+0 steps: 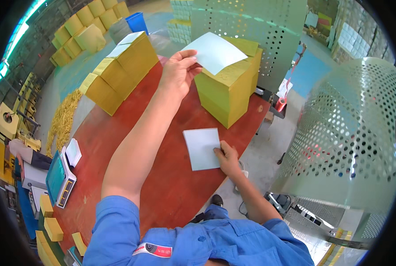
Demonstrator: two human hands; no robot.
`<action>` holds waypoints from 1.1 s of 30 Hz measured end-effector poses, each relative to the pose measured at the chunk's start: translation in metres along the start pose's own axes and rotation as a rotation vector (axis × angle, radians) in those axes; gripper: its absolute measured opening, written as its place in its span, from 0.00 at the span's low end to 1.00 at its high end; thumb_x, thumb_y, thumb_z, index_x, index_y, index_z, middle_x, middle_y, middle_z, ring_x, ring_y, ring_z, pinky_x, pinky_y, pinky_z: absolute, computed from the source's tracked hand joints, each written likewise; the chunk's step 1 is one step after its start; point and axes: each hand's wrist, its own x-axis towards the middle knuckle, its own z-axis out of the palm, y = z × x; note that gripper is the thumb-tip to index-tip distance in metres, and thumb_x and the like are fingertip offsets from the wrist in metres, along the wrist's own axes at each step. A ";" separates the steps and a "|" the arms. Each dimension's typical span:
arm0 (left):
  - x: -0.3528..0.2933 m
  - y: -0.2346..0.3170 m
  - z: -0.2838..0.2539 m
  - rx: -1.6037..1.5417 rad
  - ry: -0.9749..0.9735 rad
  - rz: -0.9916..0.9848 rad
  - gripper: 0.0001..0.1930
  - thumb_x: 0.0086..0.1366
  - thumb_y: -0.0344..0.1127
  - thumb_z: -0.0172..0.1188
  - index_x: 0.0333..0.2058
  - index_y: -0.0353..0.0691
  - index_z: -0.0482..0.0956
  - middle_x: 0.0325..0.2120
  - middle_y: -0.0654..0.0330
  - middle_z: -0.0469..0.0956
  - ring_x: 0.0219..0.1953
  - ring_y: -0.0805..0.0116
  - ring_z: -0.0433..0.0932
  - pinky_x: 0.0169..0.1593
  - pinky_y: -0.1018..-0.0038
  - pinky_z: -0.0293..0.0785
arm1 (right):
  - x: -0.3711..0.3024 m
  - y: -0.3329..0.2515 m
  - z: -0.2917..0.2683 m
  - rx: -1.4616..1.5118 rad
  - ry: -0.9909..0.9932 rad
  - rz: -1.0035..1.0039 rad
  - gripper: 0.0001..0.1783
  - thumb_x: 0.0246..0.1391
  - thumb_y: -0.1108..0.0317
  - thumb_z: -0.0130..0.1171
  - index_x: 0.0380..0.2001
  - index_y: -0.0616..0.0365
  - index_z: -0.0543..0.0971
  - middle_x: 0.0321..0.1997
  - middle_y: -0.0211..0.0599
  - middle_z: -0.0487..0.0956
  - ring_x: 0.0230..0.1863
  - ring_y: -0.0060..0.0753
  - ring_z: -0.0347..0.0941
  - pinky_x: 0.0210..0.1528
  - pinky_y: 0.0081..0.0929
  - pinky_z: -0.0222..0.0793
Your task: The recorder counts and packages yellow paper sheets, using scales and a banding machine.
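Note:
My left hand [180, 67] reaches out over the far side of the red table, its fingers and thumb pinching the left corner of a white sheet of paper [218, 52]. That sheet curves a little over the top of a tall yellow stack of paper [226, 95]. Closer to me, my right hand [228, 158] grips the right edge of a small pale stack of paper sheets [202, 150], thumb on top. The stack's lower side is hidden, so I cannot tell if it touches the table.
On the red table [162, 177], several yellow paper stacks [122, 71] stand at the far left, and a scale [61, 179] at the left edge. A perforated metal guard [340, 133] rises to the right. Another person [27, 153] is at the far left.

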 end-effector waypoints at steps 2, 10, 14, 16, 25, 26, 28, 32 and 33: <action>0.022 -0.021 0.010 -0.006 0.080 -0.057 0.07 0.61 0.20 0.57 0.38 0.36 0.76 0.32 0.58 0.78 0.30 0.69 0.79 0.33 0.76 0.80 | -0.003 0.002 0.000 -0.026 -0.068 0.044 0.05 0.59 0.70 0.55 0.33 0.60 0.71 0.23 0.39 0.73 0.26 0.36 0.72 0.33 0.34 0.68; 0.021 -0.032 0.015 0.276 0.163 -0.147 0.07 0.63 0.22 0.55 0.40 0.30 0.74 0.32 0.55 0.77 0.25 0.68 0.78 0.30 0.75 0.79 | 0.002 -0.010 -0.005 0.201 -0.147 0.130 0.04 0.61 0.72 0.53 0.36 0.62 0.73 0.27 0.48 0.76 0.30 0.44 0.77 0.33 0.34 0.70; 0.013 -0.031 0.016 0.343 0.191 -0.154 0.07 0.63 0.23 0.55 0.40 0.31 0.75 0.29 0.57 0.77 0.23 0.70 0.76 0.25 0.76 0.75 | 0.001 -0.010 -0.005 0.235 -0.129 0.099 0.04 0.61 0.72 0.53 0.36 0.62 0.74 0.26 0.44 0.75 0.28 0.36 0.76 0.31 0.31 0.69; 0.010 -0.030 0.014 0.461 0.177 -0.180 0.07 0.62 0.26 0.58 0.40 0.35 0.77 0.27 0.61 0.76 0.20 0.76 0.74 0.20 0.82 0.67 | 0.001 -0.012 -0.011 0.263 -0.170 0.167 0.04 0.59 0.73 0.53 0.36 0.62 0.74 0.26 0.41 0.76 0.29 0.31 0.75 0.32 0.29 0.68; 0.007 -0.029 0.022 0.657 0.187 -0.123 0.05 0.62 0.33 0.61 0.31 0.39 0.79 0.15 0.70 0.68 0.15 0.85 0.61 0.18 0.83 0.52 | 0.034 0.035 -0.049 0.983 0.342 0.111 0.09 0.47 0.74 0.46 0.29 0.61 0.76 0.45 0.40 0.78 0.40 0.23 0.69 0.44 0.21 0.64; 0.013 -0.026 0.020 0.658 0.178 -0.128 0.05 0.62 0.33 0.61 0.31 0.39 0.79 0.15 0.70 0.68 0.15 0.85 0.61 0.18 0.83 0.52 | 0.047 0.035 -0.050 0.981 0.352 0.112 0.09 0.47 0.74 0.46 0.29 0.61 0.76 0.45 0.40 0.78 0.40 0.23 0.69 0.44 0.21 0.64; 0.028 -0.015 0.011 0.934 0.308 0.247 0.09 0.58 0.33 0.58 0.22 0.35 0.78 0.15 0.61 0.73 0.16 0.70 0.69 0.22 0.72 0.63 | 0.075 0.029 -0.043 0.978 0.623 0.096 0.13 0.46 0.74 0.47 0.35 0.62 0.77 0.48 0.35 0.77 0.39 0.21 0.67 0.44 0.20 0.62; 0.076 -0.011 0.006 1.474 0.061 0.854 0.13 0.60 0.38 0.58 0.22 0.34 0.78 0.17 0.54 0.76 0.22 0.57 0.76 0.28 0.64 0.71 | 0.105 0.058 -0.040 0.802 0.660 0.031 0.26 0.45 0.75 0.47 0.50 0.62 0.76 0.50 0.31 0.73 0.40 0.20 0.65 0.46 0.21 0.62; 0.100 -0.028 -0.002 2.039 -0.104 0.993 0.10 0.58 0.37 0.57 0.24 0.37 0.81 0.21 0.53 0.79 0.26 0.55 0.80 0.30 0.62 0.75 | 0.113 0.086 -0.029 0.817 0.591 -0.023 0.29 0.44 0.75 0.48 0.55 0.63 0.74 0.50 0.29 0.71 0.41 0.20 0.64 0.47 0.21 0.61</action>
